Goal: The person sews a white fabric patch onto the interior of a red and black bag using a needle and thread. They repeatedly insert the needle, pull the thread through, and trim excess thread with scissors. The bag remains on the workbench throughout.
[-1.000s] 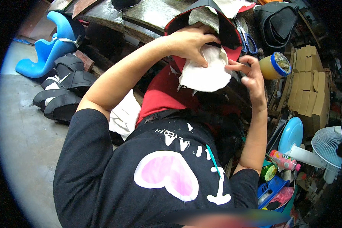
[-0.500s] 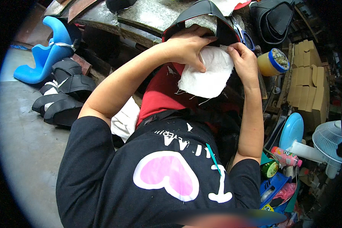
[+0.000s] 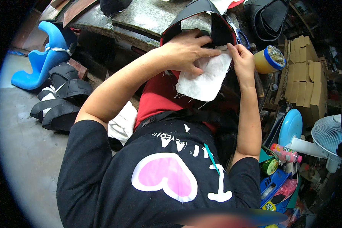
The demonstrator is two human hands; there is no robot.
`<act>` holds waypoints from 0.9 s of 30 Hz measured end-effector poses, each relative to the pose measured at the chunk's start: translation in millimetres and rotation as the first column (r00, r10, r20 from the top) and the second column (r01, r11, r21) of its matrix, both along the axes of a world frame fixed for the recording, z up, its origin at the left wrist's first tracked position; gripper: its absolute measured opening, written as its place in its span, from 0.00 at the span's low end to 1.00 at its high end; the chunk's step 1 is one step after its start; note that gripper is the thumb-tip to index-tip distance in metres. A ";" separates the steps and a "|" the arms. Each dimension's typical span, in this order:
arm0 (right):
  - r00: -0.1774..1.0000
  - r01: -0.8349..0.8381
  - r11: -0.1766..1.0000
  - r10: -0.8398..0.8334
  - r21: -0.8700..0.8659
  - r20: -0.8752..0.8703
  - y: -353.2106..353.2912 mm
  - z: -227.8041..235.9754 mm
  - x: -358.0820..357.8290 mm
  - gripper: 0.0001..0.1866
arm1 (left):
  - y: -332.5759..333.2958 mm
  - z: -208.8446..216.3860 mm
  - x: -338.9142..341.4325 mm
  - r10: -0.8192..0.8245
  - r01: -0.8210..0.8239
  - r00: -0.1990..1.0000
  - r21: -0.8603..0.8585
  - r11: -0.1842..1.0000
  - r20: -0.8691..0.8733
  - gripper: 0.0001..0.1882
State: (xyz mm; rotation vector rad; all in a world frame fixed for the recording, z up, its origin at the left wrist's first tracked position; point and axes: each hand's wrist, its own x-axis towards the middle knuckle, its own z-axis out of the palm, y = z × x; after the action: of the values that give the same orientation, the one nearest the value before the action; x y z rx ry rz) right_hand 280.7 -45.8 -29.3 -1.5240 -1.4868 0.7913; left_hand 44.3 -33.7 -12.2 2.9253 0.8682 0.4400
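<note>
At left there is one blue curved piece [image 3: 41, 60]. My left hand [image 3: 188, 53] lies widely spread on one white cloth [image 3: 201, 85], which is above my lap, below one curved black piece [image 3: 195, 11]; the cloth looks thin, with frayed edges. My right hand [image 3: 244, 62] pinches its upper right corner. Further right: one scissors [image 3: 237, 32], one jar [image 3: 265, 62], one fan [image 3: 325, 138].

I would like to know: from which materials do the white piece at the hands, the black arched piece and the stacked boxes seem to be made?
White piece: matt woven cloth, perhaps cotton; loose threads fray from its edges.
Black arched piece: leather or imitation leather, judging by its smooth, softly shining surface; I cannot tell which.
Stacked boxes: most likely cardboard, plain brown, with folded flaps.
</note>
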 end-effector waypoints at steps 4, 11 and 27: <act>0.977 0.079 0.967 -0.124 0.243 0.174 -21.5 10.6 -3.0 0.09 | 0.0 5.3 3.4 -0.012 0.015 1.000 0.087 0.996 -0.024 0.43; 0.791 -0.102 0.861 -0.234 0.498 0.565 -23.3 44.9 16.9 0.16 | 20.6 25.3 7.0 -0.065 0.067 0.998 -0.120 0.991 0.016 0.25; 0.530 0.143 0.986 -0.005 -0.084 0.848 69.6 69.3 9.5 0.23 | 21.4 12.8 27.4 0.186 -0.128 0.924 -0.188 0.974 0.334 0.14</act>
State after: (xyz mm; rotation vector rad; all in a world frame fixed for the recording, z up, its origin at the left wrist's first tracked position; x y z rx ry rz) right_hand 290.2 23.8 40.0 -2.2468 -2.0477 0.0186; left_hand 71.6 -12.3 0.6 2.5266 1.0310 0.8274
